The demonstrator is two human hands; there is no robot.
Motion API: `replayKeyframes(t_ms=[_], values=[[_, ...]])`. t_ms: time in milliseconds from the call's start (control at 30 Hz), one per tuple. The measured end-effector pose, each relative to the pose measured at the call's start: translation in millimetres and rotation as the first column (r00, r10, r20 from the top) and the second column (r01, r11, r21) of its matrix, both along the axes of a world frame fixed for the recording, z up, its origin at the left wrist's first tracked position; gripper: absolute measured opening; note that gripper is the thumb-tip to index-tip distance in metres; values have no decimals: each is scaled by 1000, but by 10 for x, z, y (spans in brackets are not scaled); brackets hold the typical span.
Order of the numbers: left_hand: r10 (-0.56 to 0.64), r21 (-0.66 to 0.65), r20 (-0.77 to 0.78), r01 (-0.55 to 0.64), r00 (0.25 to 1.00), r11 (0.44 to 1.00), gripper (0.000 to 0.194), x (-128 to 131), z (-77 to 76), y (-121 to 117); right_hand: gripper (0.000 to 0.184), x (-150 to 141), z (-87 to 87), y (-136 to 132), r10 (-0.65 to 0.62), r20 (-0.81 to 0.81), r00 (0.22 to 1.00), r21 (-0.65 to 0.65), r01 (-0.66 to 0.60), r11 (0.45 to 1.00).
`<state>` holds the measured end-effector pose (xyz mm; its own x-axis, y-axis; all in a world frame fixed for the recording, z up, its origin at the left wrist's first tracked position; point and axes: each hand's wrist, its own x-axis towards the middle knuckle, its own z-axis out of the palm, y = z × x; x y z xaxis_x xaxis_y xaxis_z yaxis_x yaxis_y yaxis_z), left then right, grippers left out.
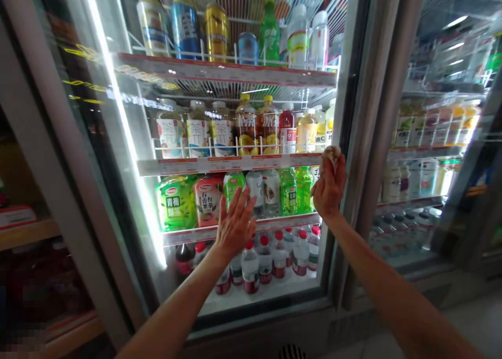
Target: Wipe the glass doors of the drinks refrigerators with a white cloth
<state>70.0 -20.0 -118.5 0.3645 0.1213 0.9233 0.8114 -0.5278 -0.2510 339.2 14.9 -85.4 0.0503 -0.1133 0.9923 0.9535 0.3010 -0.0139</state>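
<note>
My left hand (pixel 235 223) lies flat and open against the glass door (pixel 129 155) of a lit drinks fridge, fingers pointing up, in front of green and clear bottles (pixel 270 192) on the third shelf. My right hand (pixel 328 186) is closed around a crumpled pale cloth (pixel 331 152) and presses it on the glass near the door's right edge, beside the metal frame (pixel 358 139).
Shelves hold cans (pixel 184 27) at the top, tea and juice bottles (pixel 219 129) below, and red-capped water bottles (pixel 274 254) at the bottom. A second glass-door fridge (pixel 435 139) stands to the right. Wooden shelving (pixel 27 233) sits at the left.
</note>
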Motion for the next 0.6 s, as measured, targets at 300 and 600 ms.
replayKeyframes(t_ms=[300,600], values=[[9,16,23,-9,1000,1000,50,-75,108,24,56,139,-558,-96,7,62,998,-95,-1,996],[-116,16,107,115,987,993,46,60,149,-93,60,-664,-117,-18,107,74,991,-17,-106,994]])
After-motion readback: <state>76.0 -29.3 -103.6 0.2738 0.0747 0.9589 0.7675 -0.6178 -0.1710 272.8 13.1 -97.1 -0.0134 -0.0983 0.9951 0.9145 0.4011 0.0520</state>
